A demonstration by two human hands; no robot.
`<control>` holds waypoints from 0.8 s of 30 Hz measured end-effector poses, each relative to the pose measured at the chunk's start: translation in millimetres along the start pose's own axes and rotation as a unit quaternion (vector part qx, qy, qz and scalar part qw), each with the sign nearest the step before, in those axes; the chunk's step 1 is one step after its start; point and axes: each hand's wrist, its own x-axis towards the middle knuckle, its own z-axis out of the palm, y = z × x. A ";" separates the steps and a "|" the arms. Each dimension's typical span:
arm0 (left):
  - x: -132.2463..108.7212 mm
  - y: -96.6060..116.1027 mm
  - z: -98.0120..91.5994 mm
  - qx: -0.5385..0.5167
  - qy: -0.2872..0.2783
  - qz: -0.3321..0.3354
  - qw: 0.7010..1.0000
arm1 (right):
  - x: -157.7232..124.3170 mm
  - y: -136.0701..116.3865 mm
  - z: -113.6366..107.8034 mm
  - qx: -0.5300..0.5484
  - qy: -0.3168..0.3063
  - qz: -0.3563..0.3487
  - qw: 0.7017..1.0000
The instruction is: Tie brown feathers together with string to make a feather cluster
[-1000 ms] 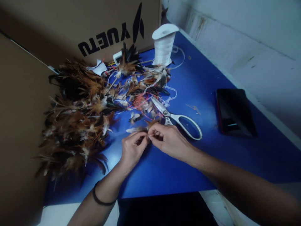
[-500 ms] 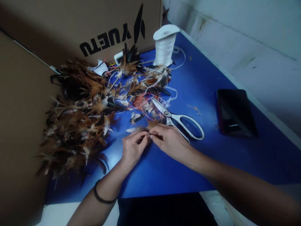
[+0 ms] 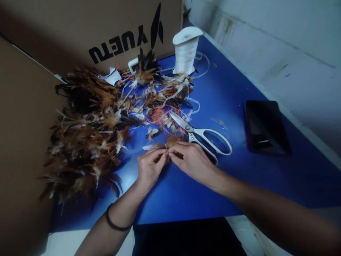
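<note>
My left hand [image 3: 149,168] and my right hand [image 3: 191,159] meet over the blue table [image 3: 226,92], fingertips pinched together on the stem end of a small bunch of brown feathers [image 3: 170,141]. The feather tips fan away from me. White-handled scissors [image 3: 205,137] lie just beyond my right hand, slightly apart at the blades, touching nothing I hold. A black band circles my left wrist.
A big heap of brown, black and white feathers [image 3: 90,128] with loose white and red string covers the table's left. A white spool of cord [image 3: 185,50] stands at the back by a cardboard box [image 3: 87,32]. A black tablet [image 3: 265,126] lies to the right.
My hands have stayed pinched on the feather bunch, shifting only slightly. The scissors have slid a little to the right and their handles now lie closer to my right hand.
</note>
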 end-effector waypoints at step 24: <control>1.6 4.4 0.3 0.042 -0.016 0.000 0.999 | -1.5 0.0 3.1 -0.042 0.026 0.018 0.999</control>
